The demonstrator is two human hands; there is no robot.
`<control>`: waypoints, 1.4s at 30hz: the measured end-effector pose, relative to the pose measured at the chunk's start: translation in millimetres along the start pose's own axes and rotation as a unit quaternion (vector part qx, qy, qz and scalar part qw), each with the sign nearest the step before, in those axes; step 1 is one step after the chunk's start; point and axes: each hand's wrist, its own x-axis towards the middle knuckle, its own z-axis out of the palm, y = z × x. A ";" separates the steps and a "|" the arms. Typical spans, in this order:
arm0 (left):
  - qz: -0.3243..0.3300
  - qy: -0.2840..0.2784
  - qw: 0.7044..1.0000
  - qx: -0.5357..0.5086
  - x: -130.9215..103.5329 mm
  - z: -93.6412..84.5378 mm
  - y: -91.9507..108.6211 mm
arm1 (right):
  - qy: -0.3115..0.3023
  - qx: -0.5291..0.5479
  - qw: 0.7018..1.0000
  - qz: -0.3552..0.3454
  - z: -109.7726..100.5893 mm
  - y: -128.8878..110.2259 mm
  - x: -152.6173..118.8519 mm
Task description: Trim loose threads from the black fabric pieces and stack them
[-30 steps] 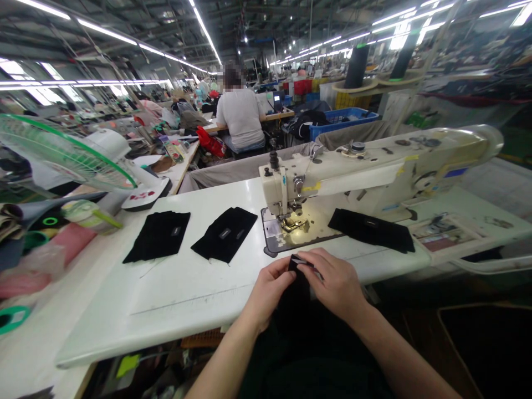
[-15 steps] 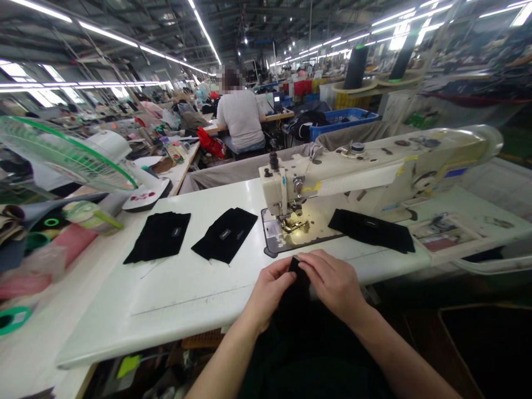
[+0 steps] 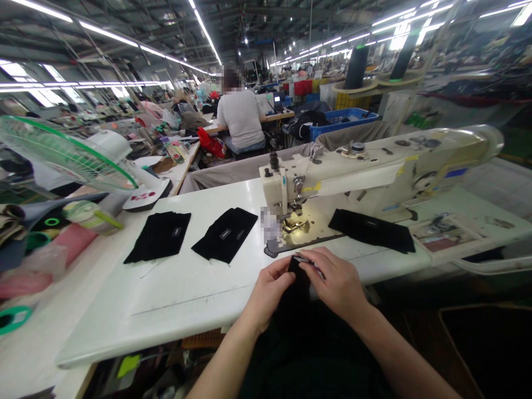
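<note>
At the table's front edge, below the sewing machine, both hands pinch a black fabric piece. My left hand grips its upper left edge between thumb and fingers. Close beside it, my right hand is closed at the top right edge; a thin dark strip shows between its fingers, too small to name. The lower part of the piece blends into dark clothing. Two stacks of black fabric pieces lie left of the needle, the left stack and the labelled middle stack. Another black piece lies to the right.
A green-rimmed fan stands at the left, above rolled materials and a green spool. Thread cones rise behind the machine. A person in a light shirt sits ahead, near a blue crate.
My right fingers have shifted slightly and spread a little, so a thin dark strip now shows between them. My left hand and the fabric stacks stay in place.
</note>
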 end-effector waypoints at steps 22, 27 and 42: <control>-0.022 0.006 1.000 -0.010 0.3 0.2 0.3 | 0.009 0.025 1.000 -0.002 -1.3 -1.6 -0.8; -0.016 0.008 1.000 -0.015 0.2 -1.4 0.3 | -0.015 0.009 1.000 -0.004 -2.4 -2.0 -2.1; -0.021 0.000 1.000 -0.018 0.3 0.4 -1.8 | -0.037 -0.008 0.999 -0.020 -2.2 -0.8 -2.9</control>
